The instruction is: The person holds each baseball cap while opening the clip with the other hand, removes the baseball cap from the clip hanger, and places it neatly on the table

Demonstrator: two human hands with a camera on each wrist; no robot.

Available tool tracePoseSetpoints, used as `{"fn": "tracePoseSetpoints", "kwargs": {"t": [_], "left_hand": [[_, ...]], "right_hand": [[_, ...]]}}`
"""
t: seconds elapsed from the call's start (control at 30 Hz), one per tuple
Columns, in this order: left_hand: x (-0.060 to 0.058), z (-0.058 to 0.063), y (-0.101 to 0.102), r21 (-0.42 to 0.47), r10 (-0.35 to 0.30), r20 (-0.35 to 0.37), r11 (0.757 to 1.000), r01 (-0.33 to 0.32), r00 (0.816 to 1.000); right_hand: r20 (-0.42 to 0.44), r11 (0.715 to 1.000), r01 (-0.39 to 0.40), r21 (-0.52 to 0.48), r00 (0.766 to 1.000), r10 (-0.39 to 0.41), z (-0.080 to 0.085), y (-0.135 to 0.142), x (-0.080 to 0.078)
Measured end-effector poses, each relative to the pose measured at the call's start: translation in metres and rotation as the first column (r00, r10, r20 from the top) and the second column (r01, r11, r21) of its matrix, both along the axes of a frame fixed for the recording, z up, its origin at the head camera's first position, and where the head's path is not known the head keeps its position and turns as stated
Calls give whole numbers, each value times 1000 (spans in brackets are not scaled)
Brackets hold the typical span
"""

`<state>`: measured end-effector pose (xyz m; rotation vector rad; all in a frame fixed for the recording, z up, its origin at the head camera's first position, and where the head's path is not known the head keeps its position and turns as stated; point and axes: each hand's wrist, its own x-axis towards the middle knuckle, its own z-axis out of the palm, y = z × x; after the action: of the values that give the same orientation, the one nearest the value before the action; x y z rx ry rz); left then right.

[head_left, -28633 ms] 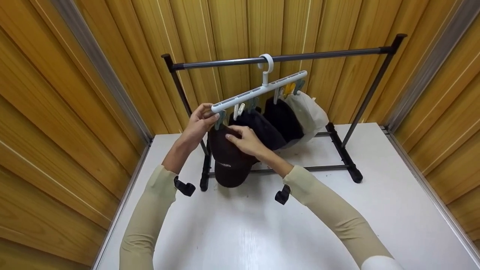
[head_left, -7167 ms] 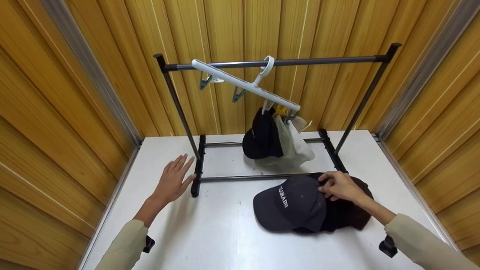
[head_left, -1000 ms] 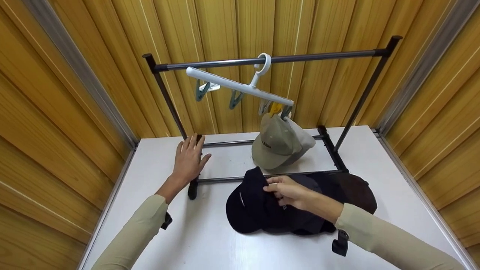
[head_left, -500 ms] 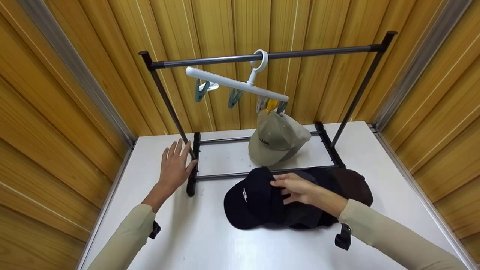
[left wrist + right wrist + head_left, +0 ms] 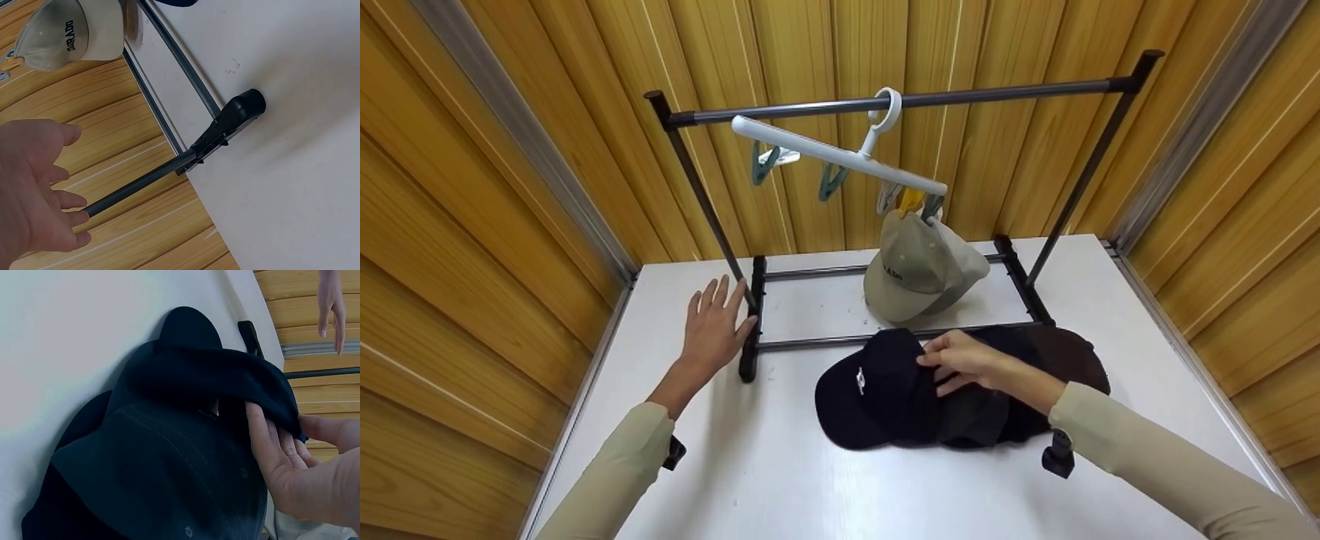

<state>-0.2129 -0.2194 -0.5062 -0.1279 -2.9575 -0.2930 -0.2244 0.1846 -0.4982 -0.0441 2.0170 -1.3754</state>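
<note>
A dark navy baseball cap [image 5: 877, 390] with a small white emblem lies on the white table, brim to the left. My right hand [image 5: 967, 360] pinches its back edge, fingers inside and thumb outside in the right wrist view. Behind it, overlapping in a row, are a charcoal cap [image 5: 163, 461] and a dark brown cap [image 5: 1072, 356]. My left hand [image 5: 712, 326], fingers spread and straight, hovers beside the rack's left upright. On the tilted white clip hanger [image 5: 840, 156], a khaki cap [image 5: 911, 262] and a pale cap [image 5: 969, 255] hang from the right-hand clips.
The black metal rack [image 5: 997, 96] stands at the back of the table [image 5: 780, 480], its foot [image 5: 247, 107] near my left hand. Bare green clips [image 5: 831, 182] hang from the hanger's raised left half. Wood-patterned walls [image 5: 495, 187] enclose the sides and back.
Long ago the dark caps hung on the hanger; now they lie on the table, and the hanger tilts down to the right. Over the last second, the navy cap settled slightly rightward, emblem turned more upward.
</note>
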Motion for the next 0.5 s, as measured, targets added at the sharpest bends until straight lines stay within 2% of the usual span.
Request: {"fn": "tracePoseSetpoints", "kwargs": {"t": [0.13,0.27,0.5], "left_hand": [[-1,2,-1,4,-6,-36,1000,6,999],[5,1,-8,-11,-13,-79,1000,12,997],[15,-8,-21,-53,-7,-95,999,2,995]], "right_hand": [[-58,999,-38,37,997,40,2,7,0],[-119,991,-75,107,989,88,2,14,0],[-172,986,-73,149,980,98,1,22,-1]]}}
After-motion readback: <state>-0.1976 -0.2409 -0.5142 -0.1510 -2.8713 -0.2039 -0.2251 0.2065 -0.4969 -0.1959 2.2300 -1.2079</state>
